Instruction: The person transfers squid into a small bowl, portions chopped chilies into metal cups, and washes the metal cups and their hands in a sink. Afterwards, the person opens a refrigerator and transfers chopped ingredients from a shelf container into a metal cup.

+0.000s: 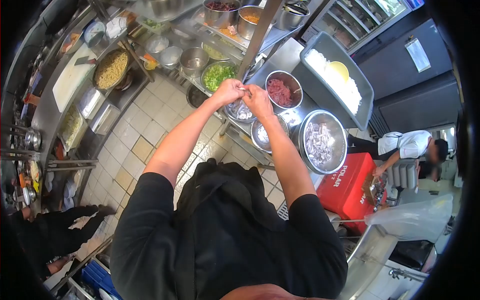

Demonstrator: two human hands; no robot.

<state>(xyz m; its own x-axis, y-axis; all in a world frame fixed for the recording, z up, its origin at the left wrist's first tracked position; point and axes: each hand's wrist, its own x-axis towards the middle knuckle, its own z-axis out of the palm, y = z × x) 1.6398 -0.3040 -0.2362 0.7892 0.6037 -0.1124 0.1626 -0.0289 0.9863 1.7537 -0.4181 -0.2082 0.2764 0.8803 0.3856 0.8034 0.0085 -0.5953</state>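
Small, thin greyish piece (245,91), pinched between two bare hands.
It is above the steel bowl (230,117) of greyish-white pieces, where the left hand (226,94) and right hand (259,104) meet, the fingers of both closed on it. It looks light, soft and probably slippery (too small to name surely), so a fingertip pinch near each end should hold better than a hard squeeze, which could tear it. Beyond the right hand, on the steel tabletop (282,57), are a round steel bowl of pinkish-red meat (295,82) and a wide steel basin of similar greyish-white pieces (340,142).
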